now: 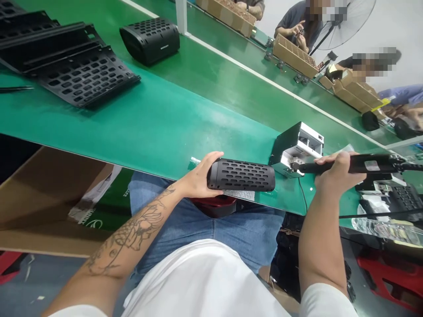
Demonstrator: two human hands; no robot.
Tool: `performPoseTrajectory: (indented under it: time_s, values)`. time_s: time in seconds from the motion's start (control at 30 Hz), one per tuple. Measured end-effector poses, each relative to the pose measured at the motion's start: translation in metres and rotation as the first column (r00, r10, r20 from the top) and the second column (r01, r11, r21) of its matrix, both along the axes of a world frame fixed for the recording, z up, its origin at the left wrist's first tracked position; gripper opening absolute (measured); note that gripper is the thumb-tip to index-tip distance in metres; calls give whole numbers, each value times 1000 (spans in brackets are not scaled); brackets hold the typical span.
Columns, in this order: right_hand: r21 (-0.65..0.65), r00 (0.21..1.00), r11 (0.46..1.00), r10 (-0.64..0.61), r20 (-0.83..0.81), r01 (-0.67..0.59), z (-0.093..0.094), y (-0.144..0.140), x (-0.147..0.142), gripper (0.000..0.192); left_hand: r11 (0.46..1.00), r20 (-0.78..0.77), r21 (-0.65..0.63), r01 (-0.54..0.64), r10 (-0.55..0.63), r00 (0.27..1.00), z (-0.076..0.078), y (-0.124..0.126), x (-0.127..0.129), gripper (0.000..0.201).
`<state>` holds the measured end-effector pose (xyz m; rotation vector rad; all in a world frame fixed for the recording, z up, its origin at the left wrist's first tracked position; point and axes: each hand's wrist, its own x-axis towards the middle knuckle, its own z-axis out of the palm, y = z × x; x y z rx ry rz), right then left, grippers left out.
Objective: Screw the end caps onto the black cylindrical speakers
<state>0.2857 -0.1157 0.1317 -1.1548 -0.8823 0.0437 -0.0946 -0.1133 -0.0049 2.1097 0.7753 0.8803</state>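
My left hand (200, 176) is wrapped round the left end of a black casing with slotted holes (244, 175), which lies near the front edge of the green table. In my right hand (339, 171) is a black electric screwdriver (372, 164), held level with its cable trailing off to the right. The screwdriver's tip points left, at the opening of a small silver and black screw feeder (299, 149). Whether a screw sits on the tip is too small to tell.
Black perforated panels (89, 66) are stacked at the left, with another black casing (150, 42) behind them. A plastic bottle (386, 231) lies at the right. Co-workers sit across the line behind cardboard boxes (294, 55). An open carton (42, 198) stands below the table edge.
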Motion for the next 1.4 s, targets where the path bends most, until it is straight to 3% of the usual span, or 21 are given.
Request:
performPoseTrajectory:
  time_s: [0.17,0.27,0.37,0.43,0.6,0.67,0.83,1.0,1.13,1.4]
  values:
    - [-21,997,996,83,-3,-83,27,-29,-31,12,1000,7,-20,2,-2,1000,0,1,0,116]
    - [29,955,954,297,15,-298,47,-53,-60,19,1000,28,-17,13,-12,1000,1,0,0,109]
    - [0,783,785,617,85,-619,57,-71,-100,28,1000,28,2,10,-10,1000,0,0,0,105]
    - [-39,670,674,738,80,-738,54,-75,-131,24,1000,24,16,6,-7,1000,-1,0,0,104]
    - [-38,459,461,887,56,-887,31,-57,-189,20,1000,48,8,0,-1,999,-3,-1,1,101]
    - [-64,407,410,912,53,-910,21,-47,-197,19,1000,48,0,-5,5,999,-3,-2,2,101]
    - [-113,399,397,917,8,-911,8,-37,-204,19,1000,81,16,-6,5,997,-4,-1,4,102]
    - [-159,389,377,919,-56,-913,8,-39,-210,23,998,192,60,-10,-2,981,-14,2,8,108]
    - [-187,396,379,916,-62,-906,9,-39,-212,30,998,195,52,-17,6,981,-18,2,10,107]
    - [-154,278,264,957,-77,-952,3,-38,-206,17,1000,179,27,-12,7,984,-18,2,9,111]
